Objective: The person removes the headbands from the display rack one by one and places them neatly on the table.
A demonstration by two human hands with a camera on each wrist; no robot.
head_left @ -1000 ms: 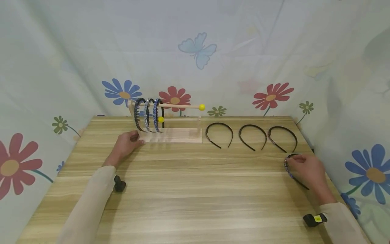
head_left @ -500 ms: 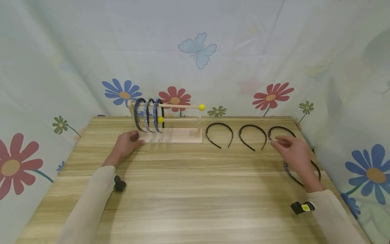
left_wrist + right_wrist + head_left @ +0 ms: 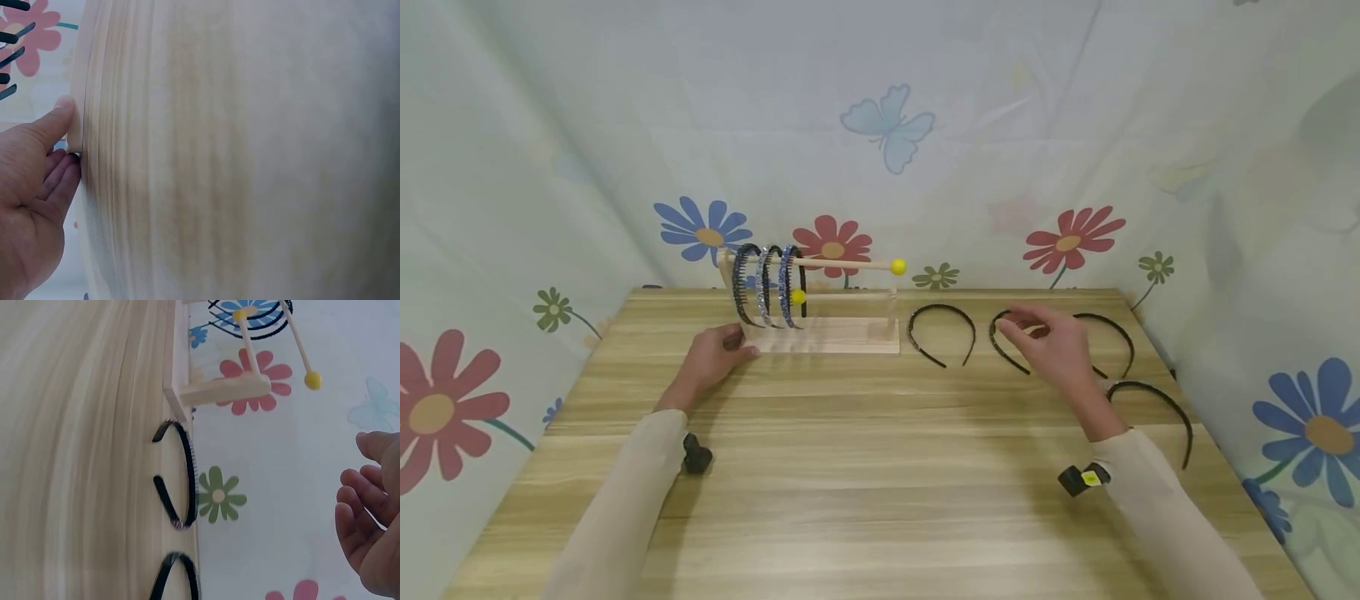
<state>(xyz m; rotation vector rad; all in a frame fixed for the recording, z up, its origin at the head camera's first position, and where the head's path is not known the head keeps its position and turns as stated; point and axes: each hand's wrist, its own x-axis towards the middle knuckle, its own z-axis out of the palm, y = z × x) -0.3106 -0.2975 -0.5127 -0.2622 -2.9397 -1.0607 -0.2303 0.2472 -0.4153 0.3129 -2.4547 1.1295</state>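
My left hand [image 3: 709,358] grips the left end of a wooden headband stand [image 3: 850,333], thumb on the base, as the left wrist view also shows. Three glittery toothed headbands [image 3: 786,283] hang from the stand at its left side. To the right, several dark headbands lie on the table; the leftmost headband [image 3: 942,306] is beside the stand. My right hand [image 3: 1052,346] hovers over the second headband [image 3: 992,333], partly covering it and the third headband [image 3: 1132,342]. In the right wrist view its fingers [image 3: 353,494] are loosely curled with nothing between them.
The stand's rods end in yellow balls [image 3: 898,267]. Another headband [image 3: 1190,429] lies near the right edge of the wood-grain table [image 3: 880,483]. A flower-printed cloth [image 3: 970,192] rises behind and on both sides.
My right hand has let go of the front right headband and moved left and away from me over the others. The left hand stays on the stand.
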